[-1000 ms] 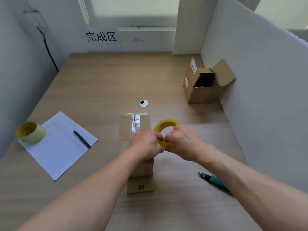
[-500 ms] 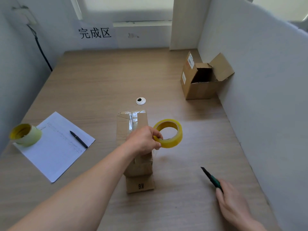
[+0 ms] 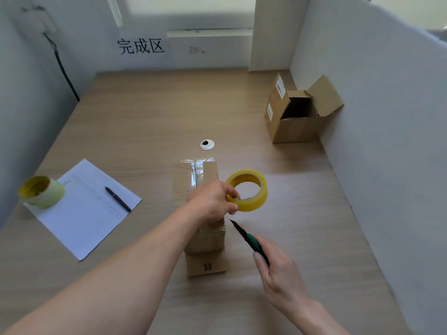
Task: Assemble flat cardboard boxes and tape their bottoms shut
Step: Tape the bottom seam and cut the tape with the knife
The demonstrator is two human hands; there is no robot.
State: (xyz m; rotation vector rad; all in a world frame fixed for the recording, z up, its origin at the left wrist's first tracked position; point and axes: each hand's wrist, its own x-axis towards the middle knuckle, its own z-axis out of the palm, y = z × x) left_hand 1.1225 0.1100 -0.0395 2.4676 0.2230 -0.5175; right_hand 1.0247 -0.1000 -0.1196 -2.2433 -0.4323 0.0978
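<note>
From the head view I see the cardboard box (image 3: 197, 189) standing near the middle of the wooden tabletop (image 3: 145, 122), its long side running away from me. Clear tape shines along the seam on its upper face, and a flap at the near end lies on the tabletop with "KG" printed on it upside down.

My left hand (image 3: 212, 204) rests on top of the box and pinches the near rim of the yellow tape roll (image 3: 248, 191), thumb inside the ring and fingers curled round the outside. The roll stands on edge, just off the box's right side, its opening facing up toward me.

My right hand (image 3: 278, 274) grips the green-handled utility knife (image 3: 249, 239), fingers curled round the handle. The dark blade points up and left, its tip just below the left hand and close to the box's right edge; I cannot tell whether it touches a strand of tape.

On the left lies a sheet of paper (image 3: 79, 206) with a black pen (image 3: 117, 199) on it, and a second roll of yellow tape (image 3: 42, 192) sits on the sheet's far left corner. A small white round cap (image 3: 207, 144) lies just beyond the box. Far right, against the white partition (image 3: 377, 117), an assembled box (image 3: 297, 112) stands with its flaps open. Chinese characters (image 3: 141, 46) are printed on the back wall.
</note>
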